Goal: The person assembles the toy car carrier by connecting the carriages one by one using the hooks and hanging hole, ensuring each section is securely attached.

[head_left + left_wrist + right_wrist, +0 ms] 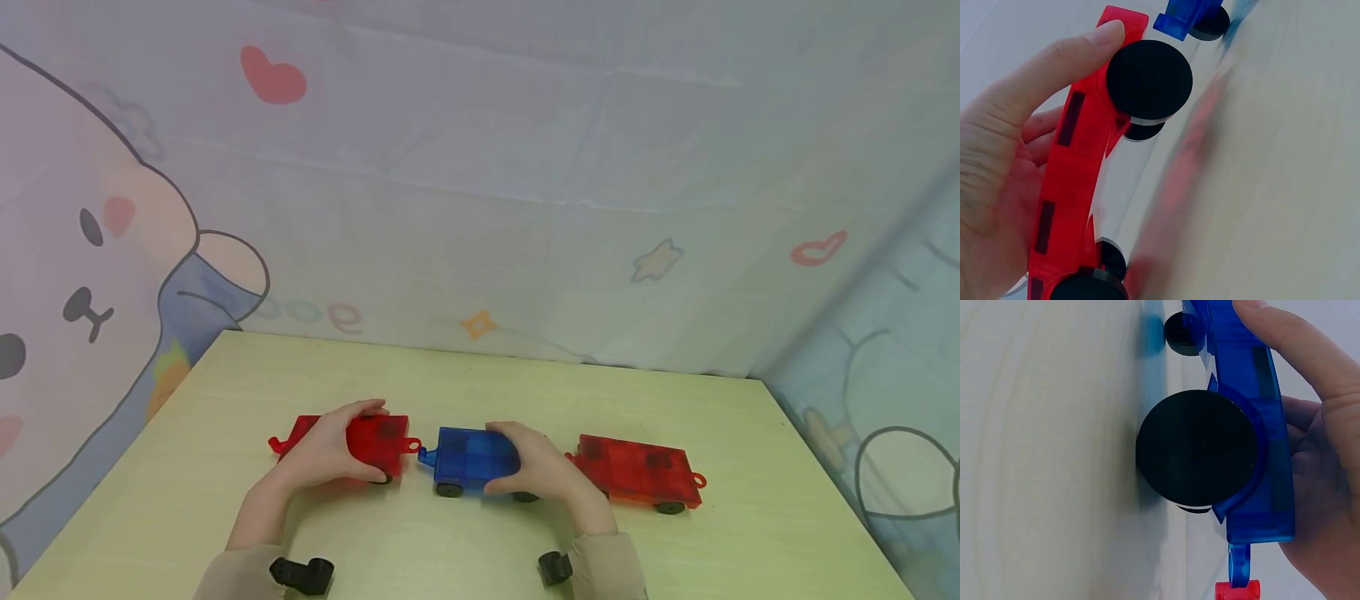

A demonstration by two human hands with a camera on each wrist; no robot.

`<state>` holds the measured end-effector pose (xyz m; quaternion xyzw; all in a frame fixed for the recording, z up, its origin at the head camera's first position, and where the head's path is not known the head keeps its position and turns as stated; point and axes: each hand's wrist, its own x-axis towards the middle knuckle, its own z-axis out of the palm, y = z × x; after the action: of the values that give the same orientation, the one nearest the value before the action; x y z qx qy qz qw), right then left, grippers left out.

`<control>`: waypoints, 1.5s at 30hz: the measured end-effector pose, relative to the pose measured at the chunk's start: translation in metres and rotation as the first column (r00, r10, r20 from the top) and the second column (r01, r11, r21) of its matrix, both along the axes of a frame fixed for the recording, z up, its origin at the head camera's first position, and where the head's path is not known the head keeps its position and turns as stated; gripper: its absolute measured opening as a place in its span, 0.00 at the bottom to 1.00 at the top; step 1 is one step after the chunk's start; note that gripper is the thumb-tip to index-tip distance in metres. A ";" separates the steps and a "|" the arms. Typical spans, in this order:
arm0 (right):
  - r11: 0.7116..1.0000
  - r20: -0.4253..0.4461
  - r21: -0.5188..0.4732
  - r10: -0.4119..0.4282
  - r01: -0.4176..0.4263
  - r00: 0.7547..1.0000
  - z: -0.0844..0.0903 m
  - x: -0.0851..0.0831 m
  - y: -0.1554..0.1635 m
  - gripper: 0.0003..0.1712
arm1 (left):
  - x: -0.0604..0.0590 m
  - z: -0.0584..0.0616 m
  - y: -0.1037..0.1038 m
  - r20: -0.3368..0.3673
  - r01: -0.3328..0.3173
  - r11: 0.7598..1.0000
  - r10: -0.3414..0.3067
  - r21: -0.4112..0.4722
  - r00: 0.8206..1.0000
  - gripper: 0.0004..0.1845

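Observation:
My left hand (324, 450) grips a red toy train car (384, 442) with black wheels, thumb on the near side and fingers over the far side. In the left wrist view this car (1075, 169) appears lifted off the tabletop, its shadow apart from it. My right hand (542, 465) holds a shorter blue toy train car (465, 458) across its top. The red car's ring (413, 445) lies close to the blue car's hook (427, 457); contact is unclear. At the blue car's other end, its ring (1239, 565) meets a red hook (1238, 590).
A second red toy train car (637, 471) stands to the right of my right hand, its ring pointing right. The pale wooden table (480, 550) ends at a printed cloth backdrop (465, 167). Black wrist devices (302, 576) sit at both sleeves.

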<state>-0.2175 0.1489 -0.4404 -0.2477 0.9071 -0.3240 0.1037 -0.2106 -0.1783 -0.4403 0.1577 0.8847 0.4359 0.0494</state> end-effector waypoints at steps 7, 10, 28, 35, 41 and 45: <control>1.000 0.000 0.000 0.000 0.000 1.000 0.001 0.001 0.000 0.48 | 0.001 0.001 0.003 0.002 0.004 1.000 -0.004 0.011 1.000 0.52; 1.000 0.002 -0.003 -0.001 0.001 1.000 0.001 0.001 0.000 0.48 | 0.000 0.000 0.004 0.005 0.005 1.000 -0.005 0.012 1.000 0.52; 1.000 0.008 -0.007 0.001 -0.001 1.000 0.002 0.002 0.001 0.47 | 0.000 -0.002 0.006 0.009 0.014 1.000 -0.014 0.020 1.000 0.52; 1.000 0.017 -0.012 -0.002 0.003 1.000 0.001 0.002 0.001 0.47 | 0.000 -0.003 0.007 -0.003 0.015 1.000 -0.015 0.014 1.000 0.52; 1.000 0.020 -0.016 0.001 -0.001 1.000 0.000 0.001 0.001 0.47 | 0.000 -0.003 0.008 -0.005 0.012 1.000 -0.012 0.001 1.000 0.53; 1.000 0.019 -0.014 0.004 -0.004 1.000 0.000 0.001 0.001 0.47 | 0.001 -0.002 0.009 -0.003 0.013 1.000 -0.013 0.005 1.000 0.52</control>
<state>-0.2167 0.1497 -0.4402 -0.2470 0.9033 -0.3326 0.1113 -0.2099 -0.1691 -0.4424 0.1642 0.8827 0.4374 0.0507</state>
